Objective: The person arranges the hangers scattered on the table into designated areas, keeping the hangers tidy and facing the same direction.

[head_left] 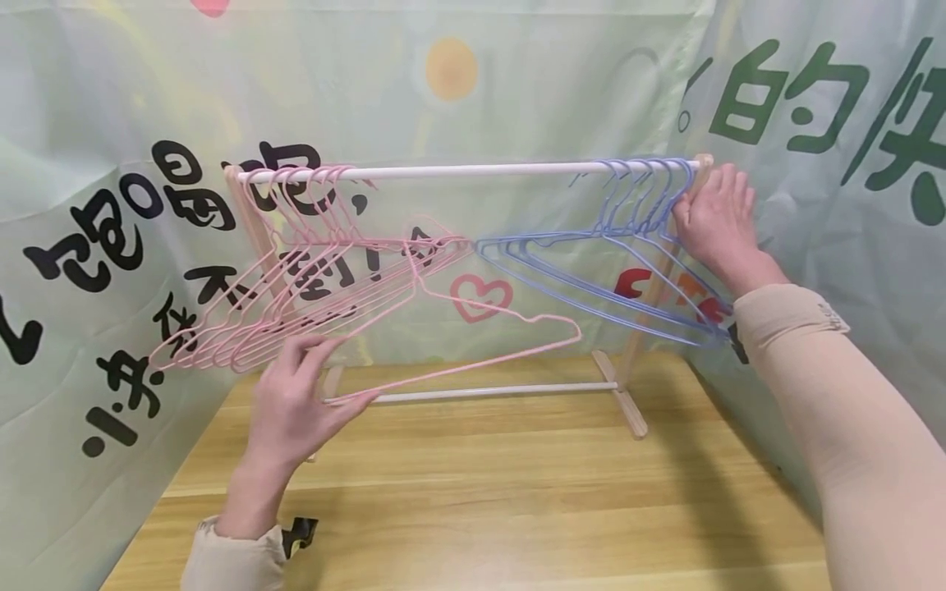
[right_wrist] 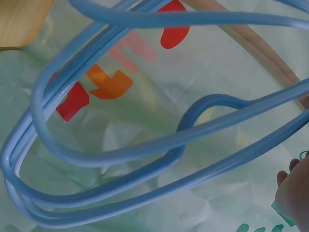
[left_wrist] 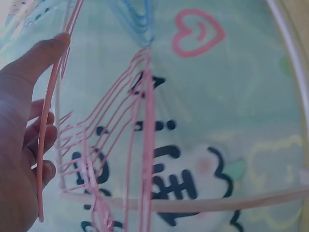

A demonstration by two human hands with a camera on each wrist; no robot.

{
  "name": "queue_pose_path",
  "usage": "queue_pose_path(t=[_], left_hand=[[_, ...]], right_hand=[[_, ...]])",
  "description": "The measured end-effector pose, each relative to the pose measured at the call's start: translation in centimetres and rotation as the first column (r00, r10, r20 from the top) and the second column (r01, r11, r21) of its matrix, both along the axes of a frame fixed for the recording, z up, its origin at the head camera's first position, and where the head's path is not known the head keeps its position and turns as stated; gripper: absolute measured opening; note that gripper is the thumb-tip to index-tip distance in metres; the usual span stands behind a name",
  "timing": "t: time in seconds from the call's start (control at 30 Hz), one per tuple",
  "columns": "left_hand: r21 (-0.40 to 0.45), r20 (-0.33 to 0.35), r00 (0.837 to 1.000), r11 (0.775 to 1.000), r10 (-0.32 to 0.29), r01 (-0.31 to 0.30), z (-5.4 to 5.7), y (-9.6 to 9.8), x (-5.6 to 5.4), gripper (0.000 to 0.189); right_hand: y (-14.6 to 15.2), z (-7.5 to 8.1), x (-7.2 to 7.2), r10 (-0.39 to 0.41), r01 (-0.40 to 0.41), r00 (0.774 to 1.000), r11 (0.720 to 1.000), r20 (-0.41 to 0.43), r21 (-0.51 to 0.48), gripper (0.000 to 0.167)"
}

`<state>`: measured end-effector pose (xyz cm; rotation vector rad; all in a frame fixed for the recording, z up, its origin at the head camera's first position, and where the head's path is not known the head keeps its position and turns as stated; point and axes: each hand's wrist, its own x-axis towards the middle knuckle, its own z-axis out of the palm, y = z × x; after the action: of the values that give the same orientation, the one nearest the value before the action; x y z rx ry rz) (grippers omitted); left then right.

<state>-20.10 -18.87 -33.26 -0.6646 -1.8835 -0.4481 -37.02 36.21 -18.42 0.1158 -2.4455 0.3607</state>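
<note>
My left hand [head_left: 291, 402] holds a pink wire hanger [head_left: 480, 365] by its left end, with the thumb along the bottom bar and the fingers at the sloping arm. This hanger is in front of the rack, its neck below the top rail [head_left: 473, 171]. In the left wrist view, the held hanger [left_wrist: 48, 104] runs across the palm. My right hand [head_left: 717, 222] grips the upper right post [head_left: 654, 287] of the rack, beside the blue hangers [head_left: 591, 308]. Several blue hangers [right_wrist: 120, 154] fill the right wrist view, the right fingers [right_wrist: 292, 188] at its edge.
Several pink hangers [head_left: 310, 242] hang at the rail's left part. The rack's lower bar [head_left: 488, 392] and wooden foot [head_left: 621, 394] stand on a wood-grain table [head_left: 502, 501]. Printed cloth [head_left: 532, 74] surrounds the back and sides.
</note>
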Motion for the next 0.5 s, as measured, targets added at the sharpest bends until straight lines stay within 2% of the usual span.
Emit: queue_pose_path(t=[0.13, 0.23, 0.37, 0.5], left_hand=[[0.057, -0.089, 0.995, 0.998, 0.036, -0.031, 1.4, -0.4, 0.1, 0.08], [0.101, -0.152, 0.985, 0.993, 0.083, -0.068, 2.4, -0.6, 0.1, 0.083], [0.164, -0.222, 0.96, 0.977, 0.172, -0.137, 3.7, -0.6, 0.0, 0.082], [0.213, -0.257, 0.931, 0.955, 0.258, -0.206, 4.5, -0.8, -0.1, 0.079]], right_hand=[[0.2, -0.2, -0.1, -0.003, 0.003, 1.0, 1.0, 0.007, 0.005, 0.036], [0.3, -0.2, -0.1, -0.005, 0.005, 1.0, 1.0, 0.005, 0.005, 0.037], [0.3, -0.1, -0.1, -0.004, 0.004, 1.0, 1.0, -0.011, -0.002, 0.037], [0.2, 0.0, -0.2, -0.007, 0.007, 1.0, 1.0, -0.005, -0.004, 0.037]])
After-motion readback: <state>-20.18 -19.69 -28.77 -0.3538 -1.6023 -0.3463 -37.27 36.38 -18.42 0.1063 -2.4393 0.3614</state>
